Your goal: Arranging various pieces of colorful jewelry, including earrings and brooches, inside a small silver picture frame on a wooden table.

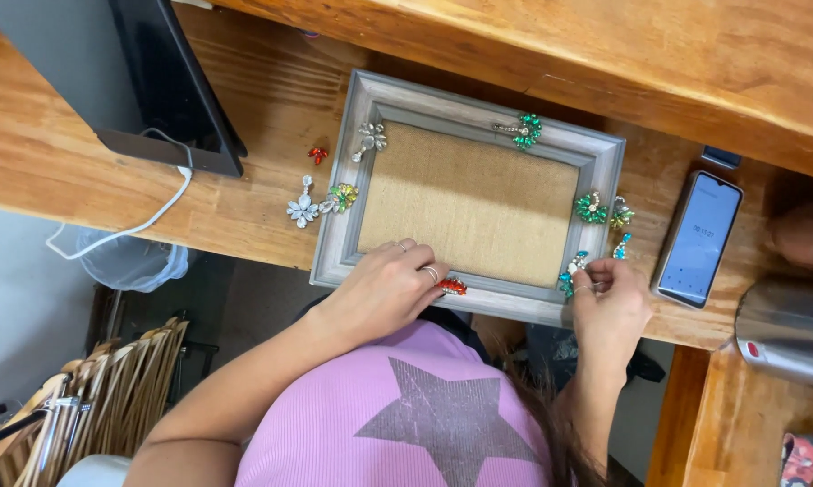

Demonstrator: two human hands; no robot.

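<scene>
Frame (468,200) on table (244,194), phone (698,238) right.

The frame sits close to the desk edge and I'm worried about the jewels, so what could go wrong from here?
1. The frame overhangs the desk edge; pressure from the left hand might tip it.
2. The red jewel on the frame's near rail could fall to the floor.
3. The right hand, working at the teal jewel, could knock the phone beside it.

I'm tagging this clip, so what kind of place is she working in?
Probably a home craft desk: a wooden desk with a grey picture frame and loose jewelled ornaments, a monitor, a phone, and a wastebasket underneath.
</scene>
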